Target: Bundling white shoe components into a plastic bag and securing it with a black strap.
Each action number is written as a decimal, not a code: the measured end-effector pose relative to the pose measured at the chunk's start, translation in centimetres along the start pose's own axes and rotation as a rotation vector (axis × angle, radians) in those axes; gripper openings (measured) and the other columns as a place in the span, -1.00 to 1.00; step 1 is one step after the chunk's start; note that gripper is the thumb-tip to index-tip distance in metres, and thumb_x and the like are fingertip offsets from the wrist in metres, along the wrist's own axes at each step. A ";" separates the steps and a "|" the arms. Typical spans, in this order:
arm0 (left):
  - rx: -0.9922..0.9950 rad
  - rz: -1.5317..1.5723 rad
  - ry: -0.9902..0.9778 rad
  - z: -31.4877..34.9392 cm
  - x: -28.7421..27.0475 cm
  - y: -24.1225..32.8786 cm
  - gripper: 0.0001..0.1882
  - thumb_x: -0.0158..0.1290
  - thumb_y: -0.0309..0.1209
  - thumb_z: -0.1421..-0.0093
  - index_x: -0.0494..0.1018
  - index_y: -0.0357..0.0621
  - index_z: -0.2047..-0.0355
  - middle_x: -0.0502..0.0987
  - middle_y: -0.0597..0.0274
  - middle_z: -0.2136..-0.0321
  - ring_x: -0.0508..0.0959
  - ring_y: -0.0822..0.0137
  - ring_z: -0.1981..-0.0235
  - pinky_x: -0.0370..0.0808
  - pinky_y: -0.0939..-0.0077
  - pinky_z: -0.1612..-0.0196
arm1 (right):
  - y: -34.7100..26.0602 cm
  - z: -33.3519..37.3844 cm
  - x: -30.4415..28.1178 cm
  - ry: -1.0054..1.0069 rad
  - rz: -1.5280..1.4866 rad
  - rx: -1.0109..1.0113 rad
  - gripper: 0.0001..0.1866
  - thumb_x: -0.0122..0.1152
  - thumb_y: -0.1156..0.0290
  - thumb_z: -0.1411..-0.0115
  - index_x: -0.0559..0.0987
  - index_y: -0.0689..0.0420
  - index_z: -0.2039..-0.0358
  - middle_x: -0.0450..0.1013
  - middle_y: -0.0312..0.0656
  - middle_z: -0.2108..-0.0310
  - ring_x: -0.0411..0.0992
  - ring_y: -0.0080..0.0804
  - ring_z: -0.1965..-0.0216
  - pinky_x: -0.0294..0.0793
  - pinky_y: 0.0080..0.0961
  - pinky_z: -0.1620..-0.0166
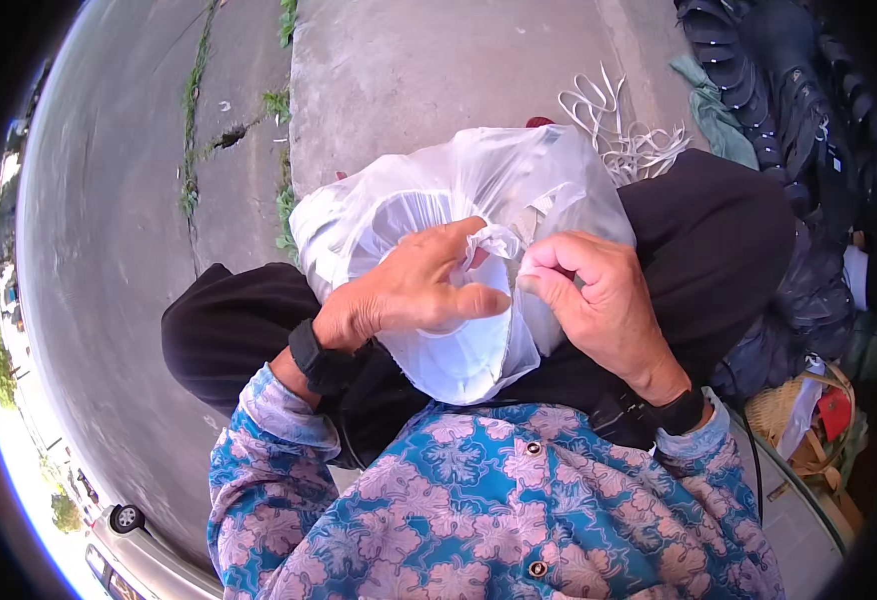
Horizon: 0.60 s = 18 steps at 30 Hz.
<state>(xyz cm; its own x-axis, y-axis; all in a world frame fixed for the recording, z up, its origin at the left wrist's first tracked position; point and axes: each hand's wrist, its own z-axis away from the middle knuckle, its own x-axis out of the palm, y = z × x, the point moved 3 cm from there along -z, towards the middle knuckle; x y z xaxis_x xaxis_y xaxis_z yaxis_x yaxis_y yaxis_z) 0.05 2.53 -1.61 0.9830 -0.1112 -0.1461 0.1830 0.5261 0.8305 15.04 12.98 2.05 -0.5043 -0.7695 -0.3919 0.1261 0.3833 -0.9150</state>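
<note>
A translucent white plastic bag [569, 170] rests on my lap, full of white rounded things [454, 350] that look like caps. Its gathered, twisted neck [497, 241] sticks up near the middle. My left hand [414, 280] is at this neck, the fingers curled about it and the thumb stretched out to the right. Just right of the neck, my right hand [594, 290] is closed in a pinch, thumb against forefinger. Whatever lies between those fingertips is too small to tell.
White cords [624, 130] lie in a loose heap beyond my right knee. Stacked dark caps [729, 60] and a green cloth [714, 110] are at the far right. A wicker basket [774, 415] with a red item [835, 412] stands by my right elbow. A car [139, 550] is at lower left.
</note>
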 end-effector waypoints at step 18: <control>0.567 -0.425 0.224 -1.0 3.2 1.0 -0.73 -0.04 -0.29 -0.20 0.39 -0.22 0.55 0.44 -0.02 0.64 0.46 -0.09 0.50 0.36 0.13 0.45 | 1.3 -0.4 0.5 0.039 0.045 0.049 -0.93 0.12 0.56 -0.07 0.46 0.21 0.39 0.35 -0.14 0.47 0.40 -0.23 0.42 0.39 -0.44 0.30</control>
<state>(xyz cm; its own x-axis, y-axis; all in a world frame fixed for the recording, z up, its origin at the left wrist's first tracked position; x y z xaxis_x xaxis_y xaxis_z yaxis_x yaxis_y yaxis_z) 3.33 3.50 -1.80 0.8196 -0.0014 -0.5729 0.5722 -0.0470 0.8187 14.61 13.29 0.69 -0.5296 -0.7314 -0.4296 0.1903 0.3911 -0.9005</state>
